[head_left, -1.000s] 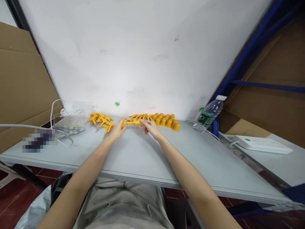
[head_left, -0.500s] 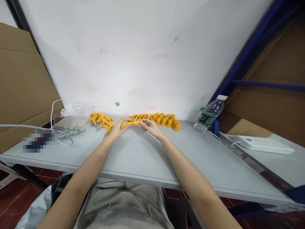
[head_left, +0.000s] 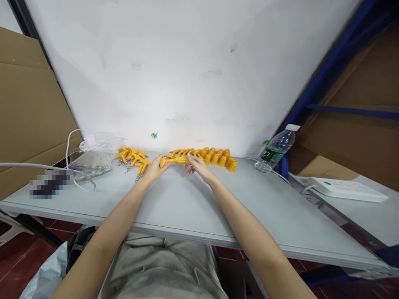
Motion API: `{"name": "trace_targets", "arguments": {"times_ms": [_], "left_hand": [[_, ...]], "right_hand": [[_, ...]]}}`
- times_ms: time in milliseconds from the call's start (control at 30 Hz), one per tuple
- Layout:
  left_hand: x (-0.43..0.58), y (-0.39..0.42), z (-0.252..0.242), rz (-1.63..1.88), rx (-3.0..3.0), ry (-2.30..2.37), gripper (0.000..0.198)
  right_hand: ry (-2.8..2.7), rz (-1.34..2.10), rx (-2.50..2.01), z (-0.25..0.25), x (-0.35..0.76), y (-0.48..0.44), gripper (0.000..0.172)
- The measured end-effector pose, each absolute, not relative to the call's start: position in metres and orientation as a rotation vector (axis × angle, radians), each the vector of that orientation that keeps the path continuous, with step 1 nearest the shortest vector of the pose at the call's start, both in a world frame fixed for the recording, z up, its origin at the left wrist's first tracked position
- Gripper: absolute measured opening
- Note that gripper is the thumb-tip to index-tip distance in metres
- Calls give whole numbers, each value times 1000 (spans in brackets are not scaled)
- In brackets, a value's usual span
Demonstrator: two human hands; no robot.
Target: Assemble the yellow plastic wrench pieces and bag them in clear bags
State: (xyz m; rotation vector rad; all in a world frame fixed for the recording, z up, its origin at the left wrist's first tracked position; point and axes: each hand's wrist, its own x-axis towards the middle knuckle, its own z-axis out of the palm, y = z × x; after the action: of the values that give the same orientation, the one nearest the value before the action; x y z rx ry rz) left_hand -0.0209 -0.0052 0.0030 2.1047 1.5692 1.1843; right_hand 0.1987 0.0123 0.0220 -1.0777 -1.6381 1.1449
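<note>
Head view: a person at a grey counter [head_left: 187,207], both bare arms stretched toward the white wall.
Left hand [head_left: 153,169]: fingers grasping the left end of a long yellow piece [head_left: 176,159].
Right hand [head_left: 199,166]: fingertips on the piece's right end (firm grip or mere touch, I cannot tell).
Piece's place: low at the counter's far edge, just before a row of yellow cones [head_left: 220,158].
Left of it: yellow parts with chains [head_left: 132,157], a plastic bag [head_left: 93,160].
Far right: a water bottle [head_left: 276,148].

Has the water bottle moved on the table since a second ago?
No. The water bottle keeps its place against the blue rack post; only the camera shifted.
</note>
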Motion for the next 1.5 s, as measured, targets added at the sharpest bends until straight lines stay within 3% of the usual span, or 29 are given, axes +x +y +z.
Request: {"name": "trace_targets", "arguments": {"times_ms": [600,900,1033,1233,1400,1500], "left_hand": [[-15,-11,7,1208,2159,1638,35],[-17,-5,-1,1193,2177,1629,39],[-18,-5,-3,1170,2183,1616,43],[-17,-8,-6,1181,2278,1557,67],[-17,-3,-10,1324,2300,1588,64],[-18,-1,-12,1350,2301,1593,56]], "right_hand": [[-1597,1148,-1018,27,196,7,56],[-1268,1553,-1032,29,185,1,29],[-1197,1654,-1018,27,184,3,27],[-966,1759,-1025,23,182,6,23],[-906,1563,-907,21,182,10,9],[-935,1299,-872,18,184,21,20]]}}
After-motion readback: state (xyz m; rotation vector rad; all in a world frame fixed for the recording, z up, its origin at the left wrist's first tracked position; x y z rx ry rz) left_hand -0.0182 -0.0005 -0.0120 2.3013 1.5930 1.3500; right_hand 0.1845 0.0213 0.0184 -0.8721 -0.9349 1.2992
